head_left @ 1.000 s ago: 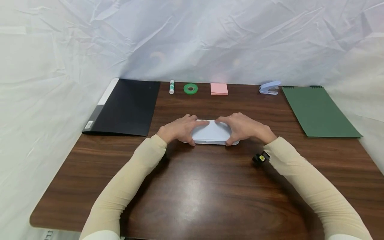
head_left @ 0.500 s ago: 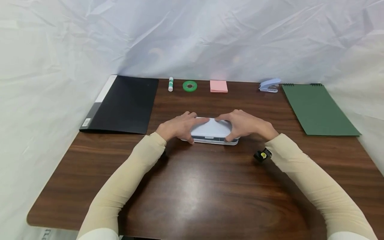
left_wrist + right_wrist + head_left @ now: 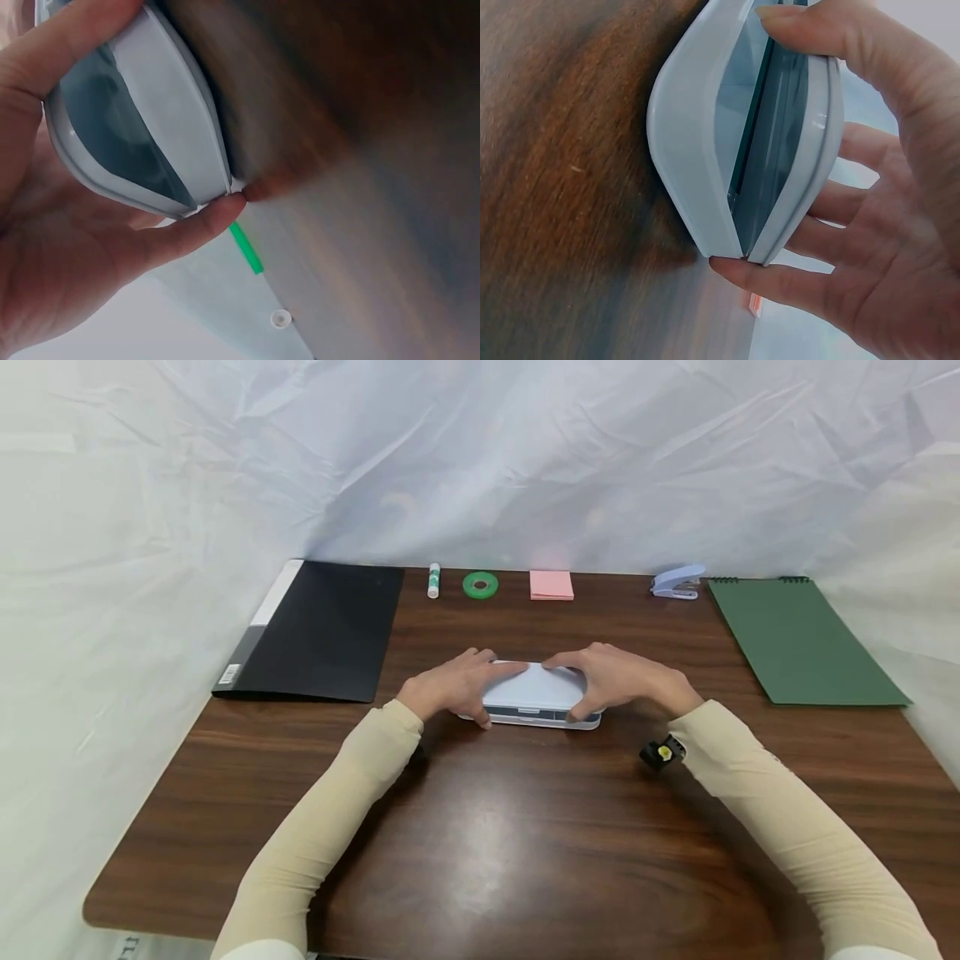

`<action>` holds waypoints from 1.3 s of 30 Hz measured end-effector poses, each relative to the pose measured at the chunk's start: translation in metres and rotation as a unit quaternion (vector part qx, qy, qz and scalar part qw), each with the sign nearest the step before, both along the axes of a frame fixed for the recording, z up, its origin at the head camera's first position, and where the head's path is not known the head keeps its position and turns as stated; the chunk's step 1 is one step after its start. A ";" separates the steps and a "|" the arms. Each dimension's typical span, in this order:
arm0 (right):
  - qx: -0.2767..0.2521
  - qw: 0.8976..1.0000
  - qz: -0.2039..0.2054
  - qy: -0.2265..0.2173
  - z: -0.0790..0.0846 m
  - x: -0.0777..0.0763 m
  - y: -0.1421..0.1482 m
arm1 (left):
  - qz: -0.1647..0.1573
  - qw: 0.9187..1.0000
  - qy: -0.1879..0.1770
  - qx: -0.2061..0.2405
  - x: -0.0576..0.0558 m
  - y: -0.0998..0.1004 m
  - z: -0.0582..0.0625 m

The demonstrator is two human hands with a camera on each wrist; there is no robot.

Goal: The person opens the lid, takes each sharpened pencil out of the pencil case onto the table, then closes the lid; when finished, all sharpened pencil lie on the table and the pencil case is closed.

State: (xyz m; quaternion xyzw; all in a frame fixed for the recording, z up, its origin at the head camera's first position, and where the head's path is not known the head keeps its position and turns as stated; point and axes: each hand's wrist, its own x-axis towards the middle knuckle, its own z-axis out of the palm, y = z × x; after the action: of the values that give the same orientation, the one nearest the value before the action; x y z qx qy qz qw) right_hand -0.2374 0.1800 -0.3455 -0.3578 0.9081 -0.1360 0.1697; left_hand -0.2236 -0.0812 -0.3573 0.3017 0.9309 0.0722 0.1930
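A white hard pencil case with a hinged lid lies lengthwise mid-table in the head view. Along its front the lid stands slightly raised, and a dark grey gap shows. My left hand grips the left end, thumb at the front and fingers toward the back. The right hand holds the other end in the same way. Close up in the right wrist view, the case gapes as a wedge, with the thumb at the lid's front edge. Its contents are hard to make out.
Along the back edge stand a glue stick, green tape, pink sticky notes and a light-blue stapler. A black folder lies left, a green spiral pad right. White sheeting hangs behind the table.
The lid's front edge has risen from the base, opening a dark gap that was not there a second ago. Both hands have kept their hold at the ends.
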 end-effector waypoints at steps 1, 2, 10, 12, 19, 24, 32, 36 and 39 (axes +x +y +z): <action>-0.002 1.000 0.000 -0.001 0.000 0.000 0.000 | 0.001 1.000 0.000 -0.001 0.000 0.000 0.000; -0.003 1.000 0.001 -0.002 -0.001 -0.001 0.001 | 0.001 1.000 0.001 -0.003 -0.001 0.000 0.000; -0.016 1.000 0.000 -0.027 -0.003 -0.004 0.002 | 0.029 0.998 -0.038 0.045 -0.002 -0.013 -0.002; -0.018 0.999 -0.003 -0.039 -0.002 -0.004 0.003 | 0.039 0.995 -0.053 0.070 -0.003 -0.019 -0.003; -0.052 0.995 -0.007 -0.083 0.000 -0.010 0.009 | 0.053 0.990 -0.075 0.111 -0.006 -0.032 -0.005; -0.092 0.988 0.007 -0.124 0.001 -0.017 0.014 | 0.059 0.987 -0.078 0.130 -0.009 -0.037 -0.007; -0.148 0.971 0.001 -0.187 0.006 -0.021 0.017 | 0.075 0.982 -0.081 0.152 -0.012 -0.042 -0.005; -0.157 0.964 -0.007 -0.216 0.011 -0.021 0.017 | 0.084 0.980 -0.074 0.166 -0.011 -0.044 -0.005; -0.163 0.958 -0.021 -0.234 0.014 -0.021 0.019 | 0.087 0.977 -0.070 0.182 -0.011 -0.045 -0.006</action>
State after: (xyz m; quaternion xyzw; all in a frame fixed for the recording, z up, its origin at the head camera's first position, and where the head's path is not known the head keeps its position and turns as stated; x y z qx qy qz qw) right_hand -0.2583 0.1994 -0.3315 -0.3194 0.8162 -0.3653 0.3136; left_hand -0.2342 -0.1261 -0.3635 0.2434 0.9091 0.2776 0.1928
